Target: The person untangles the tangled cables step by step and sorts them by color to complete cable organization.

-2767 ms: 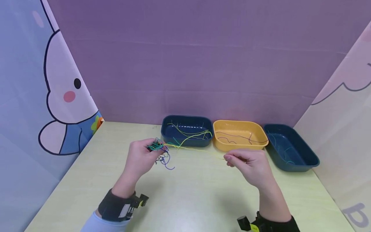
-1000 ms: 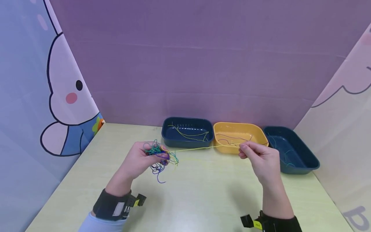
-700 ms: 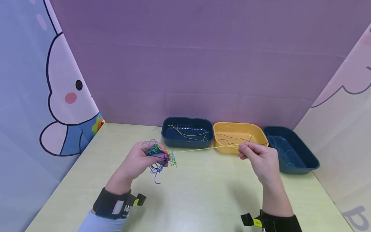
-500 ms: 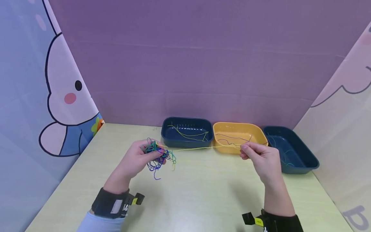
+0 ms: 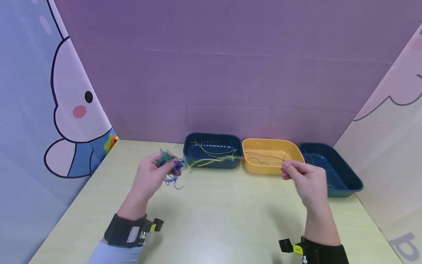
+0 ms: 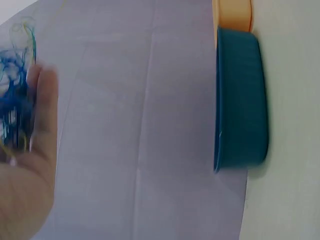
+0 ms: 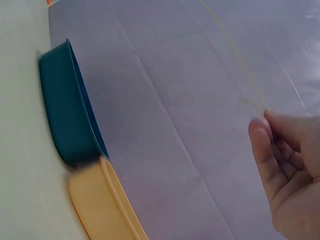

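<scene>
A tangle of blue, green and purple strings [image 5: 171, 169] is gripped in my left hand [image 5: 150, 176], thumb over it, with loose ends dangling below. Blurred yellow string [image 5: 211, 160] trails from the tangle to the right, across the front of the left blue bin. My right hand [image 5: 306, 181], in front of the yellow bin's right end, has thumb and forefinger pinched together. In the right wrist view a thin yellow string [image 7: 235, 47] runs up from those fingertips, a short end curling beside them. The left wrist view shows the blue part of the tangle [image 6: 15, 90] against my fingers.
Along the back of the table [image 5: 211, 220] stand a dark blue bin [image 5: 214, 164] holding yellow strings, a yellow bin [image 5: 263, 170] with dark purple strings, and another dark blue bin [image 5: 346, 191] with green strings at right. A purple curtain [image 5: 211, 73] hangs behind.
My hands have moved farther apart, the left up and leftward with the tangle, the right slightly rightward. The yellow string, stretched taut between them earlier, now shows as a blurred, bunched strand nearer the tangle.
</scene>
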`<state>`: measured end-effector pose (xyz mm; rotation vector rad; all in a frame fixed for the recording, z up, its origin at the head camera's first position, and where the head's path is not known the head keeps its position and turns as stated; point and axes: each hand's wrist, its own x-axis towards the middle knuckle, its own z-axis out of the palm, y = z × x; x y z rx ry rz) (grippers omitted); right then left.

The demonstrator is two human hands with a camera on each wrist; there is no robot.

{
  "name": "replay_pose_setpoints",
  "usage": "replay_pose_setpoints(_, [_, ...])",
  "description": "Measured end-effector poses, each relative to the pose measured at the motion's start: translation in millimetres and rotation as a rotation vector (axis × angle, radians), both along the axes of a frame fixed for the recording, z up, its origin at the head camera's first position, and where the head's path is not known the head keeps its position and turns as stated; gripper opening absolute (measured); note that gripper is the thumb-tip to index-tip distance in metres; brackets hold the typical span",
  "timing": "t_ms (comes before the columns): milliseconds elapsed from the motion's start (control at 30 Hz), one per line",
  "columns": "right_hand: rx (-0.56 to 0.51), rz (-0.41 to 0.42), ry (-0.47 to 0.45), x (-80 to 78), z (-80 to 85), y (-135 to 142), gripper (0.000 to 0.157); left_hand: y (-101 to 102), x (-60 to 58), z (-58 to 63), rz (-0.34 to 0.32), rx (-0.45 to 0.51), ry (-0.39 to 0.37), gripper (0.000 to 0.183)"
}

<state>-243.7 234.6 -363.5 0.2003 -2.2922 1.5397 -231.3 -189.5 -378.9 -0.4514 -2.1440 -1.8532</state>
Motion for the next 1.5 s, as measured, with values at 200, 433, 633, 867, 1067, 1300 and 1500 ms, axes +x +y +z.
replay_pose_setpoints(200, [-0.058, -0.094, -0.001, 0.6, 5.0, 20.9, 0.029, -23.0, 2.9, 7.1, 0.138, 0.039, 0.012, 0.027])
replay_pose_setpoints(433, [-0.129, -0.094, -0.012, 0.6, 6.0, 24.5, 0.031, -18.8, 0.4, 9.3, 0.150, 0.024, -0.028, 0.030])
replay_pose_setpoints(633, [-0.227, -0.055, -0.004, -0.8, 4.5, 25.7, 0.033, -18.7, 0.8, 9.0, 0.153, 0.014, -0.045, 0.033])
replay_pose_setpoints(867, [-0.279, 0.000, 0.003, -2.0, 0.9, 22.9, 0.032, -17.3, 1.4, 6.8, 0.118, 0.027, -0.020, 0.028])
replay_pose_setpoints(1067, [-0.288, 0.013, 0.001, -3.6, -0.9, 19.6, 0.032, -16.0, 2.2, 5.1, 0.124, 0.020, -0.026, 0.029])
replay_pose_setpoints(1300, [-0.296, 0.004, 0.012, -6.1, -2.6, 15.6, 0.031, -14.2, 0.9, 4.2, 0.122, 0.026, -0.018, 0.029])
replay_pose_setpoints(1500, [-0.318, -0.012, -0.003, -7.4, -4.0, 12.5, 0.033, -12.9, 0.7, 4.6, 0.112, 0.023, -0.014, 0.028])
